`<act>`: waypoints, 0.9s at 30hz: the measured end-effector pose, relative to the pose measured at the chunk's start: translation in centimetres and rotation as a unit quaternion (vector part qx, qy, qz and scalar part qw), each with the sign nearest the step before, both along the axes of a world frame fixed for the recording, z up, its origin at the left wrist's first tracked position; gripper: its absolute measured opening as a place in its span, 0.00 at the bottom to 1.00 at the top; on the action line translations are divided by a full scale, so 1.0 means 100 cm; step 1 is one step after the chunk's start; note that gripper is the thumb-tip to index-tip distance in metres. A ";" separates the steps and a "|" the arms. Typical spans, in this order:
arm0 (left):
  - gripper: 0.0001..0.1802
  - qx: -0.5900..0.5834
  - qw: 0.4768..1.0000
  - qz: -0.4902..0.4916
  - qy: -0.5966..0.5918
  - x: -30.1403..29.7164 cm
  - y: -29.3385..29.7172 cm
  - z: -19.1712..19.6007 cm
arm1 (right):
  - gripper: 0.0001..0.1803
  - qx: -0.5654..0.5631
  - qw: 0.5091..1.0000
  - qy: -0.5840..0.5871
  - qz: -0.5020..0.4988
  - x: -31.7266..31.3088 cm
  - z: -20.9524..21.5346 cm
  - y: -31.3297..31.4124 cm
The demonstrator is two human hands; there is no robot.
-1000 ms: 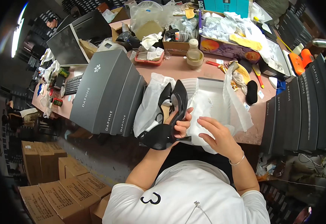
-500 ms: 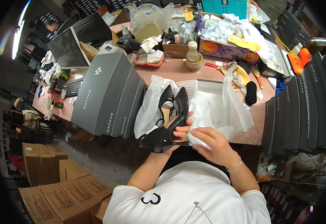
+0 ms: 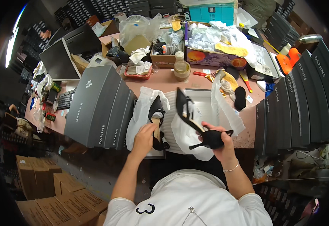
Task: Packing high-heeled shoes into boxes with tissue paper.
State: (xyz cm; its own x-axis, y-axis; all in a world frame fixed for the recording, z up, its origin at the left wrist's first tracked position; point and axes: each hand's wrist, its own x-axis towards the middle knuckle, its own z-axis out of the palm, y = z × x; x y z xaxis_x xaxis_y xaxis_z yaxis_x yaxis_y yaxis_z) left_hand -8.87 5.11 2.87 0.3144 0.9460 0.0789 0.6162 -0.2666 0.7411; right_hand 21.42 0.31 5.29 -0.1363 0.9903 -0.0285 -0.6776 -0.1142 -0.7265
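— Which hand has which shoe?

— The right hand [image 3: 219, 137], just right of the frame's centre, is closed around the heel end of a black pointed high-heeled shoe [image 3: 194, 120]. The left hand [image 3: 143, 137], a little left of centre, rests with bent fingers on the second black shoe [image 3: 157, 122], which lies in the open shoe box [image 3: 206, 100] on white wrapping paper [image 3: 142, 113]. Whether that hand truly pinches it or only presses on it, I cannot tell.

— How does the lifted shoe lie from the grip?

— Its long axis runs up and to the left from the right hand: the heel end sits in the fist, the pointed toe aims toward the upper middle of the frame, above the box. The thin stiletto heel sticks out toward the left from under the hand. So the toe is the far end, and the right hand is the only one on it; the left hand is near but apart from it.

— And the other one?

— It lies almost straight up and down in the frame, toe away from the person, with the left hand at its heel end.

— How do they look?

— Matte black outside, a tan insole, slim straps at the back. To the left stand grey shoe boxes [image 3: 96, 107] stacked on the pink table [image 3: 164, 81].
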 end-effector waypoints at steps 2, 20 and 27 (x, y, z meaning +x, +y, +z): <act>0.24 0.103 0.970 -0.117 0.189 -0.017 0.018 -0.027 | 0.28 0.036 0.995 -0.089 0.007 0.017 -0.003 0.003; 0.19 -0.284 0.915 -0.142 -0.251 0.025 0.019 0.135 | 0.24 -0.013 0.983 -0.125 0.132 0.002 0.100 0.088; 0.25 -0.404 0.758 -0.154 -0.488 0.035 -0.011 0.070 | 0.25 -0.139 0.964 0.072 0.213 -0.033 0.039 0.085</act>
